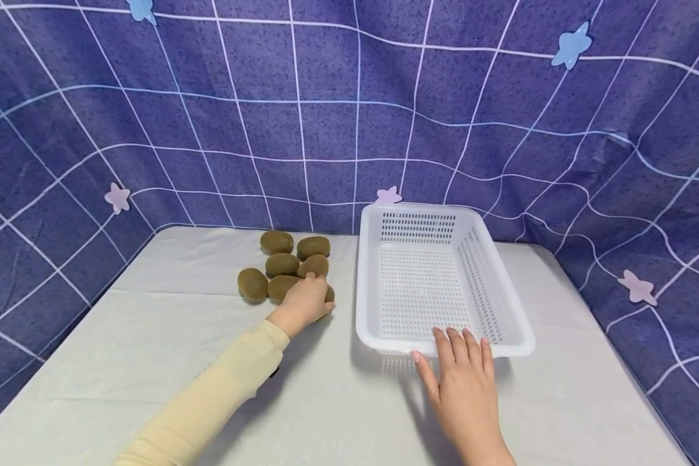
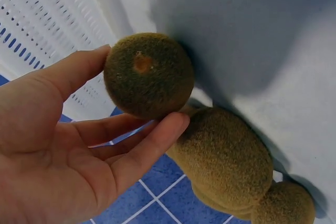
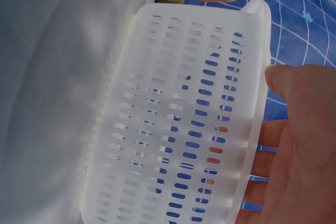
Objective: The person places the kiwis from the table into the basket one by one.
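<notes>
My left hand (image 1: 306,299) pinches a brown, fuzzy kiwi (image 2: 149,76) between thumb and fingers, its stem end facing the left wrist camera. In the head view that kiwi is mostly hidden by the hand, at the near right of a group of several kiwis. Right behind it in the left wrist view lies another kiwi (image 2: 226,156). To the right stands a white plastic basket (image 1: 364,285) with slotted walls and a bare perforated floor. My right hand (image 1: 466,395) rests on its near rim, fingers fairly straight over the edge, fingertips showing through the slots, thumb (image 3: 281,80) at the rim's outside.
A white cloth (image 1: 151,362) covers the table under the kiwis and basket. Behind and at both sides hangs a blue curtain (image 1: 326,129) with a white grid and star shapes. The basket's far rim stands close to it.
</notes>
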`<state>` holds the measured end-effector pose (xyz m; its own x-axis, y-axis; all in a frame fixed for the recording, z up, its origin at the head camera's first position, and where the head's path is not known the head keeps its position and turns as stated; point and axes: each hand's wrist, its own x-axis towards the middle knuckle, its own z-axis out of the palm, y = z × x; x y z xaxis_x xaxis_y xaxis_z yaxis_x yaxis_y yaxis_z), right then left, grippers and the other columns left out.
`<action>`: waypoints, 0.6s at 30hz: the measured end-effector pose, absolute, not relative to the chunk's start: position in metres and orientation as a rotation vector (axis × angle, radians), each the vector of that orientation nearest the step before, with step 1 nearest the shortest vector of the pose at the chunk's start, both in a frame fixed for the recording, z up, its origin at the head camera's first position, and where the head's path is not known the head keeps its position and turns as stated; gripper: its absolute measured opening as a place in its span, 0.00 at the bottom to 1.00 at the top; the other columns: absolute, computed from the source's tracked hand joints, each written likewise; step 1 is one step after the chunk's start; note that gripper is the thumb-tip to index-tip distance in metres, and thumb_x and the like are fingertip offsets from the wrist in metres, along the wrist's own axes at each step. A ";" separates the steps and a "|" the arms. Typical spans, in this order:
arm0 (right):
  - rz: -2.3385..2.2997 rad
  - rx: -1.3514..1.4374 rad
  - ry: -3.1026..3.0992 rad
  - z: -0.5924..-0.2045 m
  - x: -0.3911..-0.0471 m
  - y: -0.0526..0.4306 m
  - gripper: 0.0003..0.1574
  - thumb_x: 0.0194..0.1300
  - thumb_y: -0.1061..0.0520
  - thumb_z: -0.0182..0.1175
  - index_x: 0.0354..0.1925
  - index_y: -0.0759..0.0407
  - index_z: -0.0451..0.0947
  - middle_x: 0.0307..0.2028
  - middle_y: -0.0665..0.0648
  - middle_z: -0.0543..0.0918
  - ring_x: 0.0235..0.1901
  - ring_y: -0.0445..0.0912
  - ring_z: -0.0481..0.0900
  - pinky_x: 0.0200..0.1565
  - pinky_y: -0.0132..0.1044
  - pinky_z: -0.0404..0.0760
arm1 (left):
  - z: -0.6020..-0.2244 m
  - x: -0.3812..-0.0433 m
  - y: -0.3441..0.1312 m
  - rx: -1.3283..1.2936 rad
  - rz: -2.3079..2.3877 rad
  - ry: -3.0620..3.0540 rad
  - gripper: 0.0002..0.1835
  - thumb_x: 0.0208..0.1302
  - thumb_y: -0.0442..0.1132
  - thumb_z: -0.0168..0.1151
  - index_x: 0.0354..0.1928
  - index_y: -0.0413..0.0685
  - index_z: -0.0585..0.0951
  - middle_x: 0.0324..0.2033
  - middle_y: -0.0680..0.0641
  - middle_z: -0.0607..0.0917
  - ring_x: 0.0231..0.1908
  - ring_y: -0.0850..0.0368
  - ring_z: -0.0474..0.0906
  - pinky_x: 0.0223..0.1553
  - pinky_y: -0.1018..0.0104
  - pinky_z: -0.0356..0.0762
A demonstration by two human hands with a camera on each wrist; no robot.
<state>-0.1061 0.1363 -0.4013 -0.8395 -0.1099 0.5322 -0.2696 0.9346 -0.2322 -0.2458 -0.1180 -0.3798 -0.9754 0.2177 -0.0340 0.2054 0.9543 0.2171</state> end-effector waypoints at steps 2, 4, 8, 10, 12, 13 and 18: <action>0.401 0.275 -2.550 -0.401 -0.106 0.136 0.35 0.66 0.39 0.56 0.56 0.67 0.74 0.52 0.69 0.77 0.59 0.66 0.67 0.64 0.63 0.56 | -0.381 -0.246 -0.117 0.336 0.346 3.037 0.24 0.60 0.44 0.68 0.46 0.29 0.75 0.47 0.28 0.76 0.35 0.41 0.81 0.37 0.53 0.82; 0.394 0.279 -2.544 -0.401 -0.106 0.136 0.35 0.66 0.39 0.56 0.55 0.67 0.75 0.52 0.69 0.78 0.58 0.66 0.68 0.64 0.62 0.56 | -0.381 -0.247 -0.117 0.344 0.353 3.020 0.27 0.60 0.44 0.68 0.50 0.27 0.74 0.50 0.26 0.75 0.38 0.39 0.81 0.39 0.52 0.82; 0.384 0.281 -2.558 -0.400 -0.106 0.136 0.35 0.67 0.39 0.55 0.55 0.67 0.75 0.52 0.68 0.78 0.58 0.65 0.68 0.65 0.62 0.56 | -0.382 -0.248 -0.118 0.356 0.382 2.973 0.34 0.62 0.44 0.66 0.61 0.25 0.67 0.56 0.23 0.71 0.48 0.32 0.78 0.48 0.48 0.79; 0.377 0.283 -2.570 -0.399 -0.106 0.137 0.35 0.67 0.39 0.55 0.55 0.67 0.75 0.52 0.68 0.78 0.58 0.65 0.69 0.65 0.62 0.56 | -0.382 -0.249 -0.118 0.359 0.402 2.955 0.37 0.62 0.44 0.66 0.64 0.25 0.64 0.58 0.23 0.69 0.51 0.30 0.75 0.51 0.46 0.77; 0.372 0.287 -2.580 -0.398 -0.105 0.137 0.34 0.66 0.39 0.57 0.55 0.67 0.75 0.52 0.68 0.78 0.58 0.65 0.69 0.65 0.62 0.56 | -0.381 -0.249 -0.119 0.362 0.419 2.950 0.37 0.63 0.43 0.65 0.65 0.25 0.63 0.60 0.23 0.68 0.53 0.29 0.74 0.53 0.45 0.76; 0.368 0.289 -2.583 -0.398 -0.105 0.137 0.34 0.66 0.40 0.57 0.55 0.67 0.75 0.52 0.67 0.78 0.58 0.65 0.69 0.64 0.62 0.57 | -0.381 -0.249 -0.120 0.367 0.421 2.951 0.37 0.62 0.43 0.65 0.65 0.25 0.63 0.60 0.23 0.68 0.53 0.29 0.74 0.53 0.45 0.76; 0.358 0.295 -2.586 -0.397 -0.105 0.136 0.34 0.66 0.40 0.57 0.55 0.67 0.75 0.52 0.67 0.78 0.57 0.65 0.70 0.64 0.62 0.57 | -0.379 -0.248 -0.122 0.394 0.411 2.968 0.35 0.61 0.43 0.65 0.63 0.27 0.66 0.57 0.25 0.71 0.50 0.31 0.76 0.50 0.46 0.78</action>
